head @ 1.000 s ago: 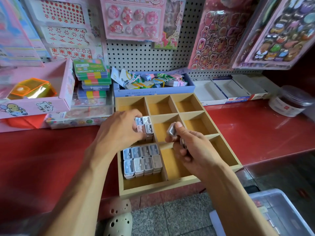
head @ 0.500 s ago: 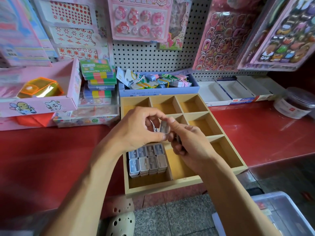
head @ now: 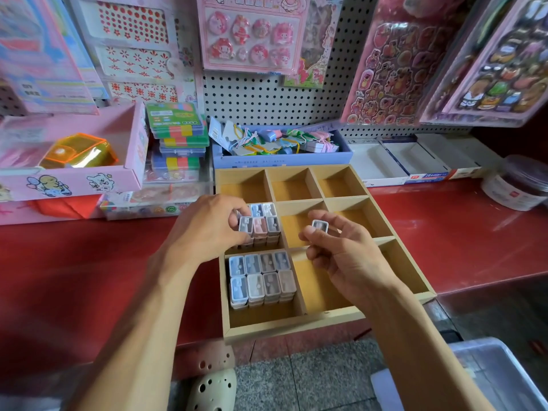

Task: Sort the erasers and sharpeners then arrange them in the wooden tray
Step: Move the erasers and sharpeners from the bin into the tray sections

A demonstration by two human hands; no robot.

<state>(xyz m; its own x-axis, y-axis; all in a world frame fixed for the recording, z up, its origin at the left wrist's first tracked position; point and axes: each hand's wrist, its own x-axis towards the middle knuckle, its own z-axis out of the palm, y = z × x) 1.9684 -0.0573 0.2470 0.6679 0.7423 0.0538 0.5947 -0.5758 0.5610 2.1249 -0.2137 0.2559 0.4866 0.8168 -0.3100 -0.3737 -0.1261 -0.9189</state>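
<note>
The wooden tray (head: 296, 323) lies on the red counter, divided into several compartments. Its front-left compartment holds several stacked pastel sharpeners (head: 262, 275). A smaller stack of sharpeners (head: 267, 221) fills the middle-left compartment. My left hand (head: 207, 229) is at that stack, thumb and fingers pinching a grey sharpener (head: 245, 225) at its front-left corner. My right hand (head: 341, 256) hovers over the centre of the tray and pinches another grey sharpener (head: 320, 226) between thumb and forefinger. The other compartments look empty.
A blue box of tagged items (head: 281, 155) stands right behind the tray. Pink boxes (head: 74, 176) and colourful cases (head: 178, 134) sit at the left, white boxes (head: 400, 164) and a lidded tub (head: 516, 188) at the right. A clear bin (head: 498, 378) sits on the floor.
Half a second ago both hands met over the tray's centre with a sharpener between them. Now my left hand has carried one to the middle-left stack, and my right hand has drawn back, holding another.
</note>
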